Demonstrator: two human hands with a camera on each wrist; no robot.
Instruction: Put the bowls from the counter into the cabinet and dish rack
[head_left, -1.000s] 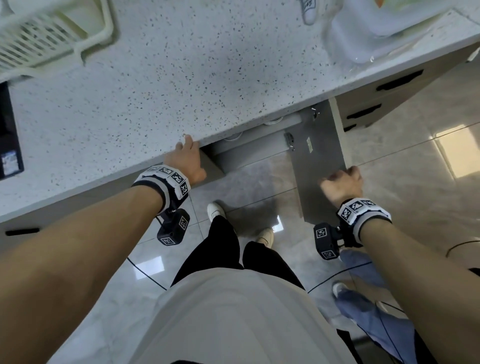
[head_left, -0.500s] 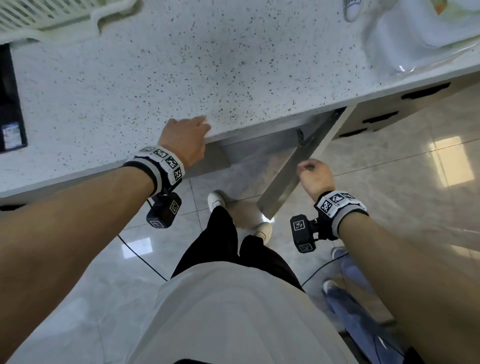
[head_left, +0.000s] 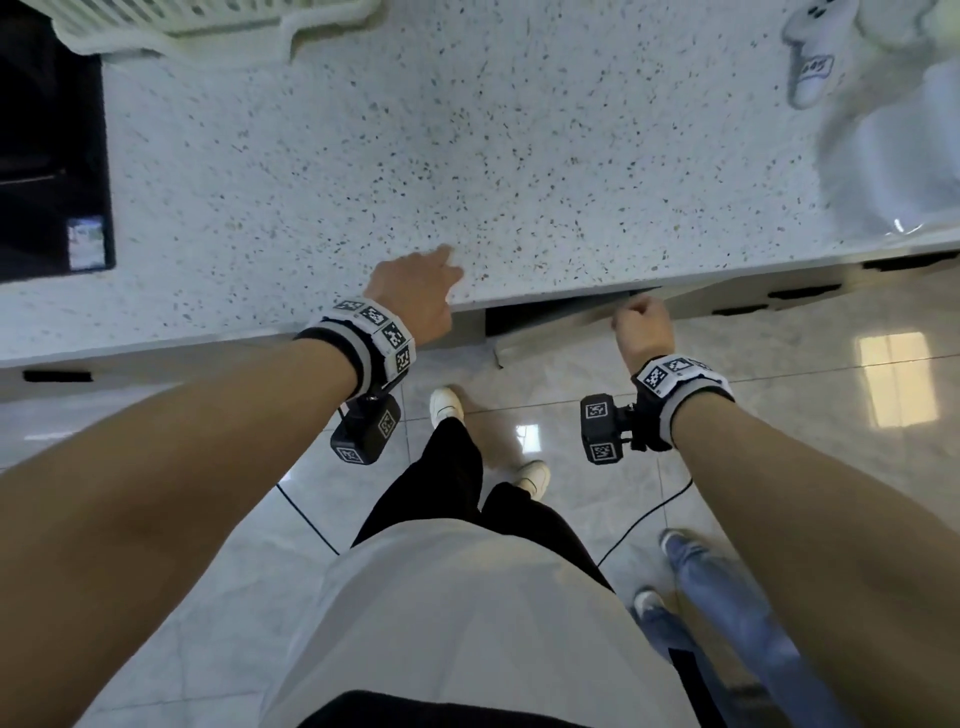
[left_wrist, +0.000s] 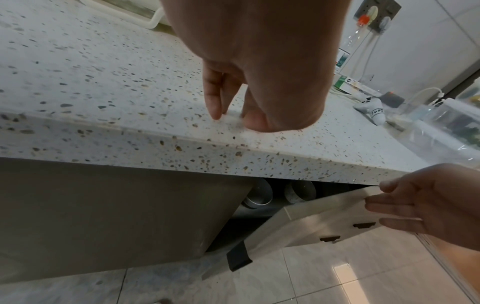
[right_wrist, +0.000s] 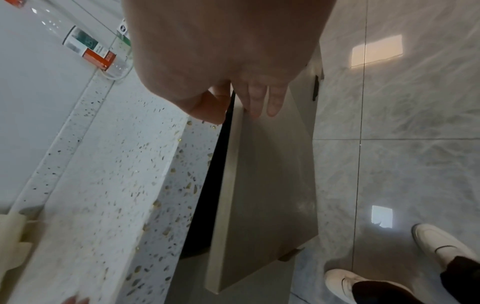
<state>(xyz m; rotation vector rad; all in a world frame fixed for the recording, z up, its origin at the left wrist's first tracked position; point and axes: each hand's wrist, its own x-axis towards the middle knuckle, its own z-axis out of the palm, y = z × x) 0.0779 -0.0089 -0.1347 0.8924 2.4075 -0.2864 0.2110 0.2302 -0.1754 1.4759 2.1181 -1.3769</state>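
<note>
Left wrist view shows us metal bowls (left_wrist: 258, 197) on the shelf inside the cabinet (left_wrist: 124, 207), behind its nearly shut door (left_wrist: 306, 222). Our right hand (left_wrist: 426, 203) lays straight fingers flat on that door's face. Our left hand (head_left: 415, 296) rests relaxed fingers on the speckled counter (head_left: 467, 156) edge, holding nothing.

Speckled white counter (head_left: 519, 156) under my left fingertips (left_wrist: 215, 111), pale slatted dish rack (head_left: 208, 21) far beyond them to the left, small white bottle (left_wrist: 375, 112) and clear plastic container (left_wrist: 441, 131) off to their right.
</note>
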